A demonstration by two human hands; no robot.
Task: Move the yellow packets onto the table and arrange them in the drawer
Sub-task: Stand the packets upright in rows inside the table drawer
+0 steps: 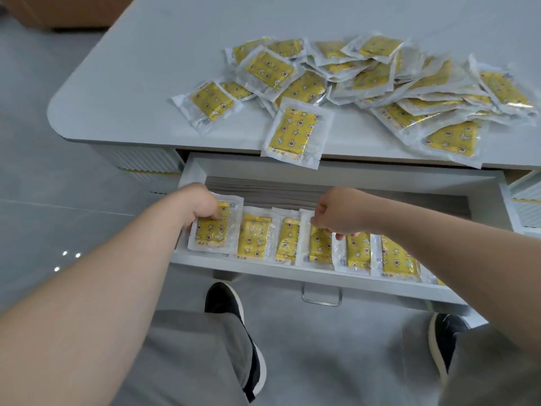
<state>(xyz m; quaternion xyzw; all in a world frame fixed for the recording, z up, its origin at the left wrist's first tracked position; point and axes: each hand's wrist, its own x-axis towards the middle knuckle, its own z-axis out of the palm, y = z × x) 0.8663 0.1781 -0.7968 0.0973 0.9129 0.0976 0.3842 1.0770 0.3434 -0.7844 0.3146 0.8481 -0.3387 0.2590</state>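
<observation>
A loose heap of yellow packets point(380, 80) in clear wrappers lies on the pale table top point(131, 92). One packet point(297, 131) hangs over the table's front edge. Below it the white drawer point(322, 273) stands pulled out, with several packets in a row along its front. My left hand point(202, 205) grips the top of the leftmost packet point(212, 230) in that row. My right hand point(336, 213) pinches the upper edge of a packet point(317, 241) near the row's middle. My right forearm hides part of the row's right end.
The drawer's back half shows a bare grey liner point(263, 191). A metal handle point(322, 297) hangs on the drawer front. My legs and dark shoes point(225, 300) stand on the grey tiled floor just under the drawer. A brown box point(58, 10) sits far left.
</observation>
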